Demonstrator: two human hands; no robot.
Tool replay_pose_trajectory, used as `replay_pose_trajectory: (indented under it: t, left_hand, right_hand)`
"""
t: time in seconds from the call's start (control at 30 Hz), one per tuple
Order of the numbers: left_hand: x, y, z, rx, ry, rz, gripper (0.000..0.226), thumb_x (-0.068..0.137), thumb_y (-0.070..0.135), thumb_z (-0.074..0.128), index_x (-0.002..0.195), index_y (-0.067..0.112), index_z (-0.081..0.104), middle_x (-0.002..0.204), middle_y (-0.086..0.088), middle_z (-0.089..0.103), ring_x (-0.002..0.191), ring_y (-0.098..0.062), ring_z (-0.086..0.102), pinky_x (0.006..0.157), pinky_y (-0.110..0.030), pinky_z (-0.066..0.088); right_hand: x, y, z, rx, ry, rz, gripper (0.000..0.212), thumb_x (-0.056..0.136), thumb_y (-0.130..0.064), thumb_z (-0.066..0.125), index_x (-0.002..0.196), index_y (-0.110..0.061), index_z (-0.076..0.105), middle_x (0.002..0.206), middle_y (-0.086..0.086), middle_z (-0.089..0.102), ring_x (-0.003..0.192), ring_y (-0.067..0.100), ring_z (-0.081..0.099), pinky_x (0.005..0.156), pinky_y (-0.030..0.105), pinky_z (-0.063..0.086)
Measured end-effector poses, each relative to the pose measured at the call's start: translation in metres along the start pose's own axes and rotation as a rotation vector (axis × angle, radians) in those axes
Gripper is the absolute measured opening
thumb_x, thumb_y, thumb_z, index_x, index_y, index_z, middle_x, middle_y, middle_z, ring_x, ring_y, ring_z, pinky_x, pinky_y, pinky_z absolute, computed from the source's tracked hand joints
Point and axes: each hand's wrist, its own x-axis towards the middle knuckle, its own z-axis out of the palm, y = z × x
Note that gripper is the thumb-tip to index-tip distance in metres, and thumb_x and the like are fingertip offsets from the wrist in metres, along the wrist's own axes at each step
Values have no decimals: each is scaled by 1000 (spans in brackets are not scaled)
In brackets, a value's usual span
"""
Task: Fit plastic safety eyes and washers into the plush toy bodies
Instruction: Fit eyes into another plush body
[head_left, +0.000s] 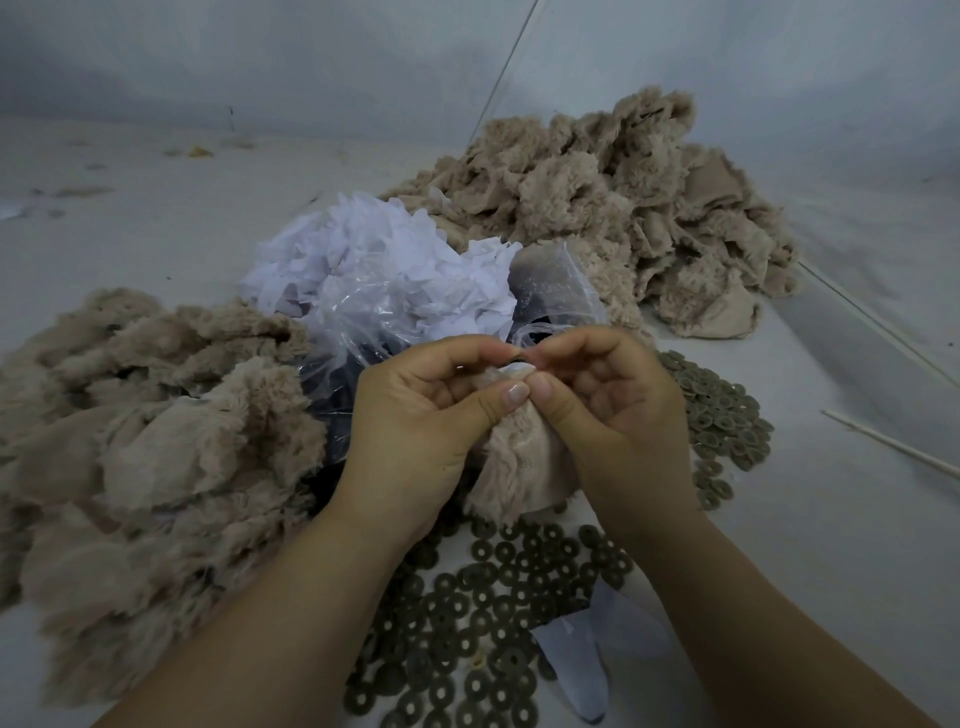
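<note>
Plush pile (623, 218) at 1 o'clock, another pile (140, 441) at 9. Bag (384, 291) of white scraps at 12. Washers (483, 613) strewn at 6 and 3. Centre: left hand (415, 415) and right hand (613, 410) pinching plush body (514, 467), fingertips meeting on top.

The plush bodies (156, 415) are shaggy beige pile with matt woven backing. The washers (467, 613) look dull olive plastic. A glossy, crinkled clear plastic bag (363, 312) holds white paper scraps (374, 249).
</note>
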Motion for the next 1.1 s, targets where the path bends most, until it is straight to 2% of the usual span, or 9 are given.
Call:
replay_pose_trajectory:
  t: [0.13,0.2,0.4,0.53,0.63,0.73,0.97,1.1]
  left_hand:
    - [-1,-1,1,-1,21,-19,22,67,18,81,89,20,78,92,-13,75,86,-23,72,78,-33,61]
    - [-1,0,1,10,19,-23,21,69,16,81,89,22,78,91,-11,76,85,-23,72,78,-37,60]
    - [0,4,1,13,-22,12,20,76,7,75,93,18,77,92,-5,77,89,-19,74,78,-23,57]
    - [-1,3,3,22,-60,35,27,81,-4,69,93,20,75,92,-1,76,90,-16,73,79,-22,56]
    - [-2,2,4,37,-31,41,25,80,-1,70,92,20,74,91,-1,76,88,-16,73,78,-23,56]
    - [-3,2,5,87,-18,51,22,79,3,71,91,22,75,89,1,76,86,-14,72,78,-22,56]
    - [-6,0,9,189,59,75,20,79,9,71,92,24,74,88,0,75,82,-15,72,75,-21,56]
    - [-8,2,10,222,78,96,19,78,9,71,89,24,73,88,-2,75,82,-17,72,76,-25,57]
  right_hand:
    - [3,-1,0,-27,-48,27,18,87,-8,68,103,-15,67,98,-6,71,92,11,69,79,21,55]
    - [3,-2,0,-29,-67,35,16,88,-10,67,101,-18,66,95,-9,70,87,10,68,77,22,56]
    - [3,-4,-3,-59,-67,55,17,85,-12,70,101,-19,67,97,-4,71,90,17,69,80,27,56]
    - [2,-3,-3,-63,-30,48,16,84,-10,73,98,-16,70,96,3,73,87,20,70,77,28,58]
    - [4,-4,-4,-7,-51,77,16,84,-8,74,97,-17,70,94,3,74,85,16,70,76,23,57]
    - [4,-4,-4,67,-68,128,16,80,-15,73,95,-15,71,92,1,74,85,13,71,76,21,56]
    - [4,-1,-4,155,-57,182,13,77,-18,75,89,-20,75,90,3,75,85,16,72,76,23,57]
    - [4,-1,-3,168,-67,189,11,77,-17,74,88,-19,74,88,2,75,83,14,72,75,21,57]
